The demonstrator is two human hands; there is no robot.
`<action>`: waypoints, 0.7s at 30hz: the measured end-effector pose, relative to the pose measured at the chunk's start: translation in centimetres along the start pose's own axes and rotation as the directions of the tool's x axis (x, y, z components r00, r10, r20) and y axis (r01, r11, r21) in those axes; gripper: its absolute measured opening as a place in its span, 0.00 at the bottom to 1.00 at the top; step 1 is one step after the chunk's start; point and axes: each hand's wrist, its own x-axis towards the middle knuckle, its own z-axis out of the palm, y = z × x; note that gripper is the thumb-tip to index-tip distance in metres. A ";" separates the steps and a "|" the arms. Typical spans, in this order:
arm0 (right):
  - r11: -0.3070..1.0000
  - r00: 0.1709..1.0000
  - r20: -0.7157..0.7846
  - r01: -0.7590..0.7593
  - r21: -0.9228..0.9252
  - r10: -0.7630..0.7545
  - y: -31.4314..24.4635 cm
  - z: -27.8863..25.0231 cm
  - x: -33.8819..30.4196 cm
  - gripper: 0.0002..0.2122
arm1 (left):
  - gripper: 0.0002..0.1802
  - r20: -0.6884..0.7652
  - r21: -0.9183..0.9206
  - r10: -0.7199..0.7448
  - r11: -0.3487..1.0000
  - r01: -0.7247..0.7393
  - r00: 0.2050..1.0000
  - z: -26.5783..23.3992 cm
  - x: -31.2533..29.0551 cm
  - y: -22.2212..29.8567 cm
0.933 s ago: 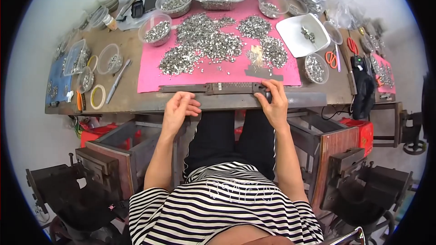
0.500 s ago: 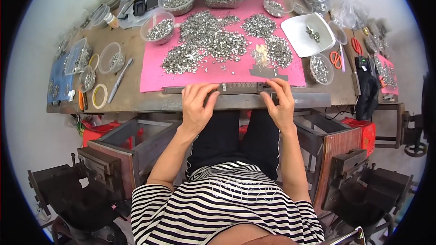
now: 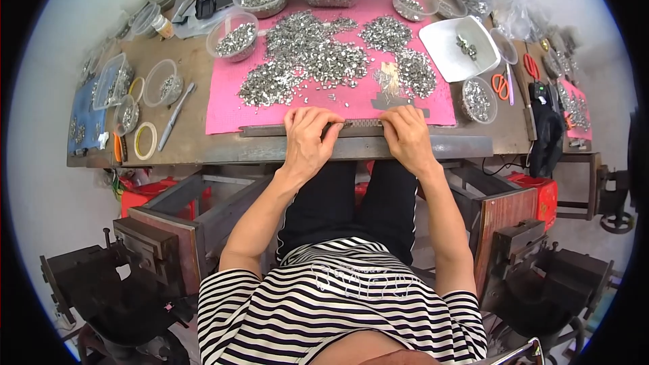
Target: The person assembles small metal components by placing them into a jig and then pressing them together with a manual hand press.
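A dark slotted metal bar (image 3: 365,124) lies along the front edge of the pink mat (image 3: 224,98), with a row of small teeth or pieces showing between my hands. My left hand (image 3: 311,136) is closed over the bar, thumb and forefinger near its middle; what lies under the fingers is hidden. My right hand (image 3: 410,136) is closed at the other end of the row, fingertips pressed on the bar. Behind them, piles of small silvery metal parts (image 3: 328,62) cover the mat. Thin pins (image 3: 389,82) lie on a grey plate (image 3: 405,105) by my right fingertips.
Tubs of metal parts (image 3: 331,1) stand at the back, with a white tray (image 3: 439,54) at the right. Orange-handled scissors (image 3: 499,86) lie beside a small tub (image 3: 478,101). At the left are a tape roll (image 3: 145,140) and a grey pen-like tool (image 3: 177,116). A steel strip (image 3: 460,145) edges the table.
My left hand has moved right along the bar and my right hand slightly left, so they are closer together. Their fingers have closed in on the bar.
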 end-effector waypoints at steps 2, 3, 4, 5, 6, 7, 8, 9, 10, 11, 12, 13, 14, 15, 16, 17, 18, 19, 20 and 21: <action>0.987 0.996 -0.034 -0.077 0.138 0.082 0.1 -0.1 0.2 0.07 | 0.05 0.008 -0.002 -0.023 1.000 0.023 1.000 0.0 0.1 -0.1; 0.987 0.996 -0.033 -0.077 0.140 0.082 0.1 0.0 0.1 0.07 | 0.05 0.014 -0.016 -0.039 0.999 0.039 0.999 -0.1 0.2 -0.1; 0.978 0.993 -0.024 -0.114 0.178 0.120 0.2 0.1 0.1 0.06 | 0.04 0.020 -0.031 -0.054 0.998 0.054 0.998 -0.2 0.2 -0.1; 0.965 0.988 -0.014 -0.150 0.213 0.157 0.2 0.2 0.0 0.06 | 0.04 0.021 -0.030 -0.055 0.998 0.055 0.998 -0.3 0.3 -0.1; 0.965 0.988 -0.013 -0.150 0.214 0.157 0.3 0.3 0.1 0.06 | 0.04 0.038 -0.053 -0.096 0.994 0.098 0.995 -0.5 0.3 0.0; 0.965 0.988 -0.014 -0.147 0.216 0.154 0.4 0.3 0.1 0.06 | 0.04 0.055 -0.075 -0.136 0.987 0.140 0.989 -0.5 0.4 0.0; 0.965 0.989 -0.016 -0.143 0.219 0.150 0.4 0.4 0.2 0.05 | 0.04 0.053 -0.074 -0.137 0.987 0.140 0.989 -0.5 0.4 0.0; 0.965 0.989 -0.016 -0.141 0.220 0.148 0.4 0.4 0.2 0.05 | 0.04 0.046 -0.079 -0.133 0.987 0.137 0.990 -0.3 0.4 -0.1; 0.964 0.988 -0.013 -0.146 0.223 0.153 0.3 0.4 0.3 0.05 | 0.04 0.038 -0.085 -0.130 0.988 0.133 0.991 -0.2 0.5 -0.1; 0.962 0.987 -0.010 -0.152 0.225 0.158 0.2 0.4 0.3 0.05 | 0.04 0.037 -0.084 -0.128 0.988 0.131 0.991 -0.2 0.5 -0.1; 0.963 0.988 -0.013 -0.149 0.225 0.156 0.2 0.5 0.3 0.05 | 0.04 0.037 -0.099 -0.139 0.985 0.143 0.990 -0.2 0.5 -0.1; 0.962 0.987 -0.021 -0.151 0.227 0.159 0.2 0.5 0.2 0.05 | 0.04 0.038 -0.114 -0.150 0.981 0.154 0.988 -0.2 0.6 -0.1; 0.961 0.986 -0.028 -0.151 0.230 0.162 0.1 0.6 0.3 0.05 | 0.04 0.035 -0.112 -0.148 0.982 0.151 0.988 -0.3 0.6 -0.1; 0.962 0.987 -0.032 -0.147 0.231 0.158 0.0 0.4 0.4 0.05 | 0.04 0.039 -0.164 -0.170 0.971 0.175 0.985 -0.4 0.6 -0.1; 0.950 0.983 0.009 -0.177 0.258 0.181 -0.1 0.0 0.6 0.04 | 0.05 0.044 -0.216 -0.192 0.956 0.197 0.980 -0.5 0.7 -0.1; 0.937 0.978 0.049 -0.209 0.281 0.203 -0.1 -0.3 0.8 0.04 | 0.05 0.041 -0.216 -0.185 0.958 0.189 0.982 -0.7 1.1 0.0; 0.938 0.979 0.041 -0.204 0.279 0.201 0.0 -0.4 0.9 0.04 | 0.07 0.102 -0.307 -0.254 0.912 0.273 0.962 -1.1 1.6 0.3; 0.839 0.940 0.143 -0.340 0.425 0.308 0.2 -0.4 0.9 0.03 | 0.10 0.170 -0.389 -0.314 0.849 0.357 0.934 -1.3 2.0 0.5; 0.699 0.883 0.260 -0.468 0.540 0.390 0.4 -0.5 1.0 0.03 | 0.14 0.208 -0.394 -0.248 0.864 0.313 0.946 -1.5 2.1 0.2; 0.704 0.886 0.251 -0.463 0.539 0.390 0.7 -0.6 1.1 0.03 | 0.14 0.205 -0.396 -0.239 0.866 0.304 0.949 -1.6 2.2 0.0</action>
